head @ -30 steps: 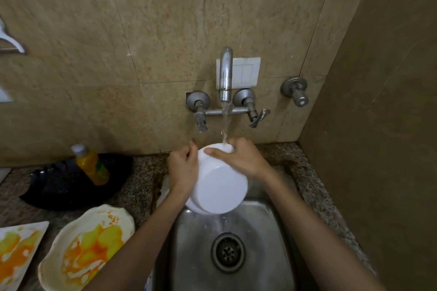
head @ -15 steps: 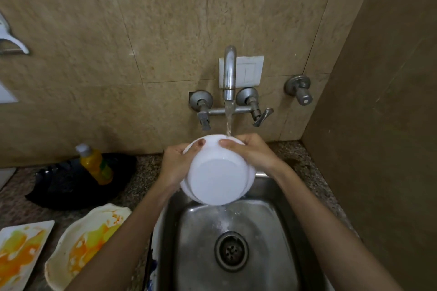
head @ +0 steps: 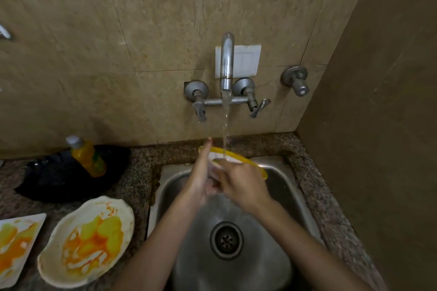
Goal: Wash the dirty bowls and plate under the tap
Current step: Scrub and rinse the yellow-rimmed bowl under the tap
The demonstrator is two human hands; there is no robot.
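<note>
The left hand (head: 201, 172) and right hand (head: 241, 182) were together at the centre of the frame, both on a yellow-rimmed bowl (head: 238, 157) held over the sink (head: 290, 186), directly under the water (head: 224, 130) falling from the tap (head: 227, 61). To rinse it well, the bowl probably needed turning slowly so the stream swept the whole inside. One hand could rub off the residue while the other kept it low in the basin to limit splashing. A wet rim would likely be slippery, so a firm hold mattered.

The left hand lay flat against the bowl's left side, one finger straight up past the rim. The right hand reached across the near edge with its fingers curled over it. The bowl was tipped, its opening facing away towards the wall. A stained bowl (head: 87, 241) and plate (head: 16, 241) waited at lower left.
</note>
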